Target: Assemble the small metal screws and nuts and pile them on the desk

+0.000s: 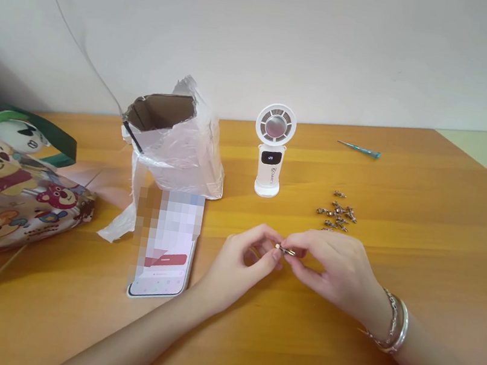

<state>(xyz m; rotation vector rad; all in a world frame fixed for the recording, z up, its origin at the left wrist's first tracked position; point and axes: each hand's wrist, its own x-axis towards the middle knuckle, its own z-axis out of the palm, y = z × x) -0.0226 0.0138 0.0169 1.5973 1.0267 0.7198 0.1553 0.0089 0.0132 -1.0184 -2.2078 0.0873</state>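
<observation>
Between my two hands is a small metal part (287, 251), slim and shiny with a pale end; its exact kind is too small to make out. My left hand (246, 263) pinches its pale left end between thumb and forefinger. On the other end, the fingertips of my right hand (335, 268) are closed, and that wrist carries two bracelets. Just beyond my right hand lies a loose pile of similar small metal parts (337, 212), with one a little apart at the back. My right hand hides the near edge of the pile.
A white handheld fan (268, 174) stands upright at the back. Left of it is an open cardboard box (178, 160) in torn white plastic. A phone (160, 280) lies in front of the box. A cartoon-print bag (16, 203) sits far left, a teal screwdriver (362, 151) at back right.
</observation>
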